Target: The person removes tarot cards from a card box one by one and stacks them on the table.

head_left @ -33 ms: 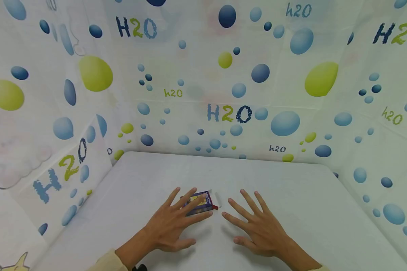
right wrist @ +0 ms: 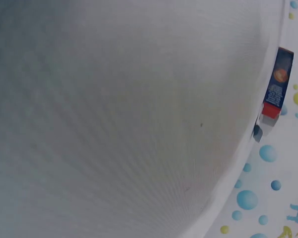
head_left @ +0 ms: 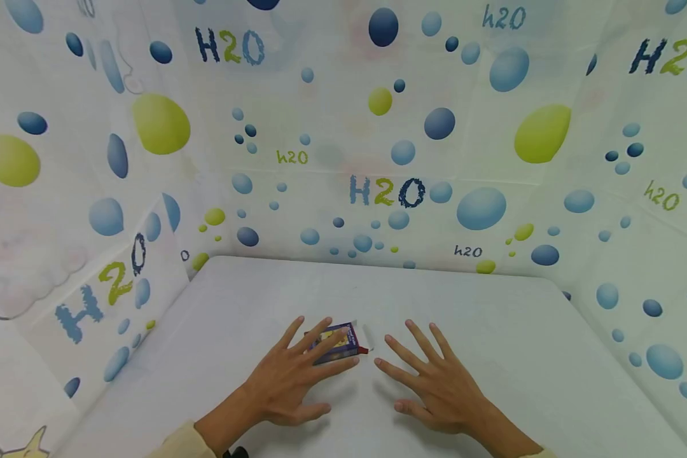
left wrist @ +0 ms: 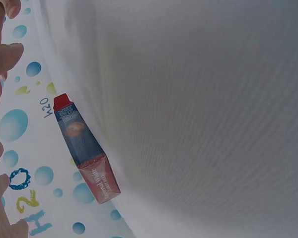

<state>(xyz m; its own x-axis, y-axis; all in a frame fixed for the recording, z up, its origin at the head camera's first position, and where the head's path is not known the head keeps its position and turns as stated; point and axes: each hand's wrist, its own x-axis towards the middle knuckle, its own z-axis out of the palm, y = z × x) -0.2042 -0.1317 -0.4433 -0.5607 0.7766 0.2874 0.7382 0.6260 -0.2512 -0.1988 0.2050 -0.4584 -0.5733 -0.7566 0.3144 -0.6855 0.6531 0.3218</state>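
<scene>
A small dark blue and red cardboard box (head_left: 353, 341) lies on the white table, partly covered by the fingers of the left hand (head_left: 286, 385). That hand is spread palm down over the box's near left side; whether it touches the box cannot be told. The right hand (head_left: 443, 391) is spread to the right of the box, apart from it, and holds nothing. In the left wrist view the box (left wrist: 79, 136) shows its printed side and a red flap, with fingers at the left edge. The right wrist view has the box (right wrist: 279, 82) at the far right, its red end flap standing out.
A pale, partly clear piece (head_left: 368, 337) sits at the box's right end. The white table (head_left: 435, 292) is walled at the back and sides by a white sheet (head_left: 332, 114) printed with bubbles and lettering. A small dark object (head_left: 239, 452) shows by the left wrist.
</scene>
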